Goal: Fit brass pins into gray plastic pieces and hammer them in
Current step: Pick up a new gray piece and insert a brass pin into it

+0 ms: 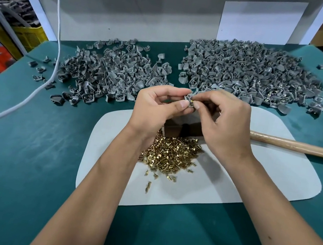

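We saw a single gray plastic piece (188,99) held up over the middle of the worktop (26,154), with a brass pin (192,101) showing at its side. The left hand (156,109) had thumb and fingers curled round the piece, while the right hand (225,123) pinched the pin at its fingertips and pressed it toward the plastic. We judged the pin to be only partly seated and not yet hammered.

Directly below the hands lay a dark block (184,129), half hidden, which we took for the striking base. The hammer's wooden handle (299,146) lay untouched to the right, its head out of sight behind the right hand.

Nearer to us, a heap of loose brass pins (172,153) spread over a pale mat (220,185), a few strays scattered toward its near edge. No bins or trays were on the worktop; everything lay in open heaps.

Two mounds of gray pieces sat at the back. In the right pile (251,73), the larger, we could make out brass glints in several pieces, so we reckoned these the finished ones. The left pile (109,72) showed no brass that we could see and looked like stock still to be done. By that reading, well over half the work was complete, with plenty left.

A white cable (57,29) trailed across the left side of the green surface.
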A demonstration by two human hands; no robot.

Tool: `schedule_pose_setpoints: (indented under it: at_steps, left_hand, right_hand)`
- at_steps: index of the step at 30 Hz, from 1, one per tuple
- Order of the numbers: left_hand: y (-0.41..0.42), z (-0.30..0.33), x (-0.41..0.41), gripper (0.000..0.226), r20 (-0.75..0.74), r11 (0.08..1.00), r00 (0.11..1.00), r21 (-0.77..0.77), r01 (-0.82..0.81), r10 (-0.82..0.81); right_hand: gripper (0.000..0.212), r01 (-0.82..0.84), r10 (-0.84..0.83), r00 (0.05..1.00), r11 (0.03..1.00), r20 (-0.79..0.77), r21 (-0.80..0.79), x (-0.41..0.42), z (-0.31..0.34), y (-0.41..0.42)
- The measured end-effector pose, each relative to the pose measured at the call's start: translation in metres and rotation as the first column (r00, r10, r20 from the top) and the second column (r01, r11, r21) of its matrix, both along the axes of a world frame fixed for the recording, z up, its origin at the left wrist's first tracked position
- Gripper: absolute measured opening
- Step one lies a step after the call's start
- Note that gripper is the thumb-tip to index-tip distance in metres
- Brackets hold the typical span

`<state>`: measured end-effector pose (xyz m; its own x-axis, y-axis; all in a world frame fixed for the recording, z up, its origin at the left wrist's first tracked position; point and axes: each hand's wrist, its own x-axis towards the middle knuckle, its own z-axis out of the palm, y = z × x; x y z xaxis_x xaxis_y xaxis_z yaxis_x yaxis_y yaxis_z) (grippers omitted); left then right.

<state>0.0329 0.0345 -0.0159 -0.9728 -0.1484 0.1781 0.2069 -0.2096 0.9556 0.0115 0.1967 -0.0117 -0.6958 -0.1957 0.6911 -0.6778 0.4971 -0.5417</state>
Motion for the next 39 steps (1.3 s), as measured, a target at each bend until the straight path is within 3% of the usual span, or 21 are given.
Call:
schedule_pose_setpoints:
  at_steps: [6,11,16,22,27,39]
  left_hand:
    - [-0.005,0.004,0.002,0.018,0.116,0.980,0.982,0.149,0.129,-0.147]
    - [0.001,0.002,0.000,0.014,-0.055,0.994,0.997,-0.091,-0.054,0.049]
    - [0.011,0.000,-0.001,0.027,-0.161,0.946,0.980,-0.280,-0.161,0.119]
    - [0.018,-0.003,-0.001,0.021,-0.112,0.940,0.973,-0.257,-0.225,0.203]
    - [0.025,-0.004,-0.001,0.015,-0.124,0.889,0.959,-0.359,-0.284,0.256]
    - [0.029,-0.002,0.002,0.014,-0.069,0.924,0.970,-0.296,-0.244,0.234]
  right_hand:
    - [0.006,-0.057,0.068,0.978,0.996,-0.195,0.065,-0.006,0.001,0.009]
    - [0.008,0.007,-0.005,0.993,1.000,-0.119,0.020,-0.005,0.001,0.007]
    - [0.008,0.059,-0.059,0.998,0.998,-0.024,-0.021,-0.004,0.002,0.005]
    - [0.007,0.065,-0.065,0.998,0.998,0.006,-0.024,-0.003,0.000,0.002]
    - [0.005,0.098,-0.098,0.995,0.995,0.006,-0.015,-0.002,-0.005,0.000]
    - [0.007,0.155,-0.156,0.988,0.987,-0.019,-0.037,0.003,-0.008,-0.003]
